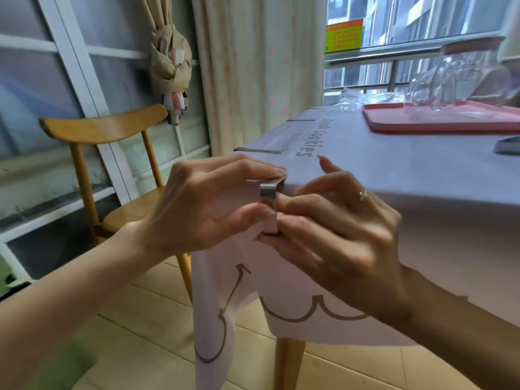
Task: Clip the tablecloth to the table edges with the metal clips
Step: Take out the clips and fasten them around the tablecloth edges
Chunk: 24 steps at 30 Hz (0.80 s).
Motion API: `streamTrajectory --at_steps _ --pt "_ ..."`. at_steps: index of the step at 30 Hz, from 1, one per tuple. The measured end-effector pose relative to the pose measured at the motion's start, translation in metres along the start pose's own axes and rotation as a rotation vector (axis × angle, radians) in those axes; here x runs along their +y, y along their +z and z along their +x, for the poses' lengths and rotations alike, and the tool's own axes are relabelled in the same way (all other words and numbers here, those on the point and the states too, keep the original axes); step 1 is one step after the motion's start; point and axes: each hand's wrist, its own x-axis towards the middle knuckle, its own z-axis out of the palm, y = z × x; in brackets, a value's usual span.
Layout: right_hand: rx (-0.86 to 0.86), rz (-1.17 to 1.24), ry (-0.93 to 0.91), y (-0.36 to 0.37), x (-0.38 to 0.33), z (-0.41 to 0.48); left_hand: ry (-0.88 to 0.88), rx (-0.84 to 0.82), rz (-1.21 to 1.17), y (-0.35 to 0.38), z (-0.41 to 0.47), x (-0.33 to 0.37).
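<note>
- The left grip (197,204) is pinching the metal clip (268,209) from its 9 o'clock side. The forefinger is lying flat along the clip's top arm and the thumb is pressing on its upright face.
- The right grip (337,235) is pinching the lower end of the same clip from the 3 o'clock side, with the thumb tip and curled fingers touching the metal. A ring (363,195) is showing on one finger.
- The clip is sitting over the near corner of the table, on top of the tablecloth (394,170), about mid-view.
- The pale lilac tablecloth is covering the table top and hanging down toward 6 o'clock, with brown scalloped lines printed on it. A wooden table leg (289,361) is showing below it.
- At 12 o'clock from the hands, a nearer fitted clip (257,151) and a farther fitted clip (301,120) are holding the cloth along the same table edge.
- At 2 o'clock, a pink tray (439,126) is carrying clear glassware (472,77).
- At 9 o'clock, a wooden chair (112,130) is standing just beside the table.
</note>
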Motion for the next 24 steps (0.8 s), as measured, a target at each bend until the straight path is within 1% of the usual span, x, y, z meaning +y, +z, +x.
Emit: streamTrajectory --at_steps 6,13,16,19,24 --pt "0.011 0.017 0.021 -0.001 0.000 0.000 -0.010 0.010 0.028 -0.001 0.003 0.004" --pt "0.028 0.055 0.069 -0.001 -0.001 0.001 -0.066 -0.005 -0.034 -0.004 0.004 0.008" --pt "0.014 0.093 0.063 -0.001 -0.005 -0.003 -0.041 -0.026 -0.053 -0.004 0.001 0.009" --pt "0.009 0.053 0.031 0.002 -0.005 -0.006 -0.021 -0.040 -0.053 -0.004 -0.002 0.008" --pt "-0.005 0.078 0.021 0.001 -0.006 -0.011 -0.005 -0.067 -0.026 -0.002 -0.005 0.008"
